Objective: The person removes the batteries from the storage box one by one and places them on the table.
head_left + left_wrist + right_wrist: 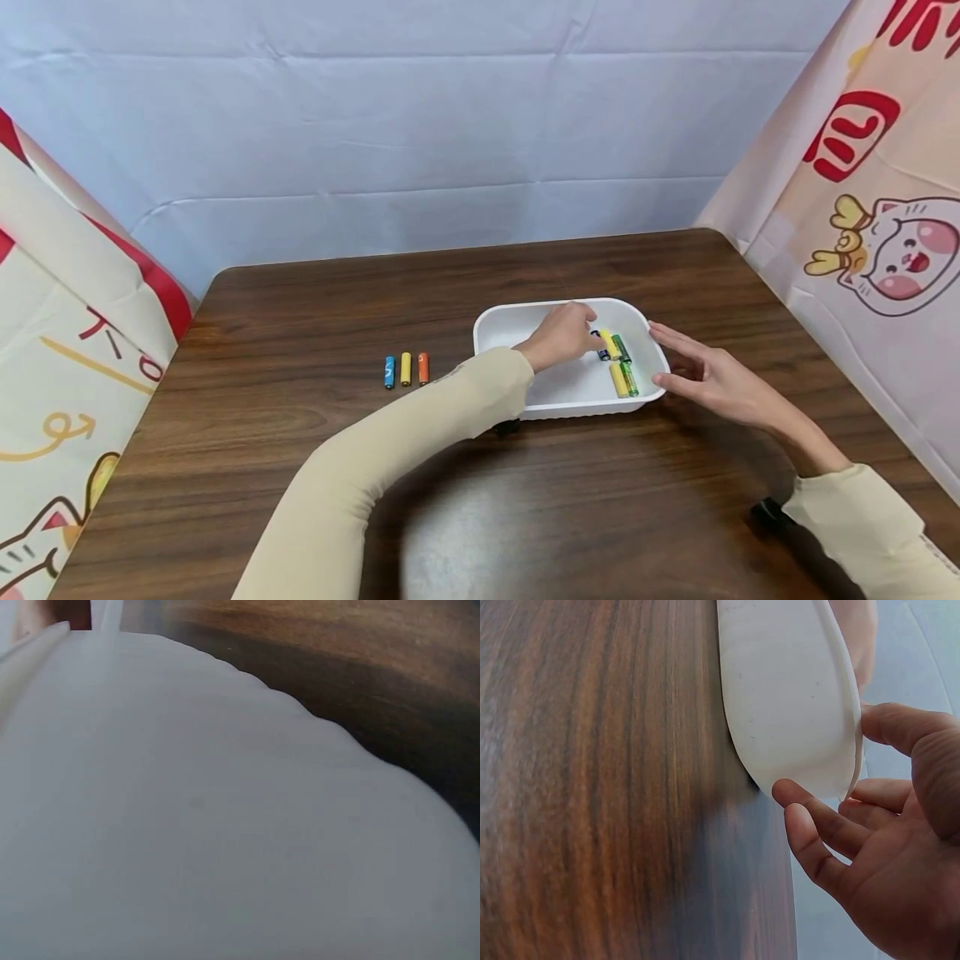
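Observation:
A white plastic tray (540,400) stands on the table, with several batteries lying at its right end. Among these are a yellow battery (618,380), a green battery (629,378) and a dark blue battery (602,353). My left hand (564,335) reaches down into the tray, fingertips at the dark blue battery; whether they pinch it is hidden. Spread along the tray's right end, my right hand (712,379) touches the rim with thumb and fingers. The right wrist view shows these fingers loosely extended against the outer wall. The tray's outer wall (225,810) fills most of the left wrist view.
Left of the tray, a blue battery (389,372), a yellow battery (406,369) and an orange battery (423,368) lie side by side on the brown wooden table (300,317). Pale cloth (375,133) hangs behind, with printed cloth on both sides.

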A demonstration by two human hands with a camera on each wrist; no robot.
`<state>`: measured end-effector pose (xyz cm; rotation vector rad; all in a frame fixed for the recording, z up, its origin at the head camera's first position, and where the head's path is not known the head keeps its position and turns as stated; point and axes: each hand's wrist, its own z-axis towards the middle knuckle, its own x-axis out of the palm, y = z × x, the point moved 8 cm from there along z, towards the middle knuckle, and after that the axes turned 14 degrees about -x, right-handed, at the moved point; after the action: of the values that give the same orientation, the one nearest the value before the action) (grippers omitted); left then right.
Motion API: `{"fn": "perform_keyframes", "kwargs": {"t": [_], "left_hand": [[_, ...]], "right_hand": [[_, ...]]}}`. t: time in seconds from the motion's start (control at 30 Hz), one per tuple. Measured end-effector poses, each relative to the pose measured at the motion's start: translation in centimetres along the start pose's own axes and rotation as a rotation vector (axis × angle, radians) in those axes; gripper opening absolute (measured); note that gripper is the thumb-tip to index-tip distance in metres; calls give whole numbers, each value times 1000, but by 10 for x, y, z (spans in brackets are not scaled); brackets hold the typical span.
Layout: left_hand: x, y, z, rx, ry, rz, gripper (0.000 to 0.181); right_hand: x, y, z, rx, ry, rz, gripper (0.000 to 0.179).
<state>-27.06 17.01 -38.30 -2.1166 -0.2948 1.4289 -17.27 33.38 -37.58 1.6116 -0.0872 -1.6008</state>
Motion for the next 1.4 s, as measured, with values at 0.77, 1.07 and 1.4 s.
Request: {"fn": "perform_keyframes", "kwargs": {"t": [0.77, 1.07, 1.4], "left_hand": [[21, -4, 3, 49, -54, 187, 30], [24, -3, 3, 40, -39, 205, 27], [5, 3, -9, 28, -2, 52, 27]], "right_hand": [[0, 2, 0, -5, -6, -4, 74], [1, 1, -1, 7, -4, -15, 74], [1, 2, 1, 0, -10, -20, 74]]}}
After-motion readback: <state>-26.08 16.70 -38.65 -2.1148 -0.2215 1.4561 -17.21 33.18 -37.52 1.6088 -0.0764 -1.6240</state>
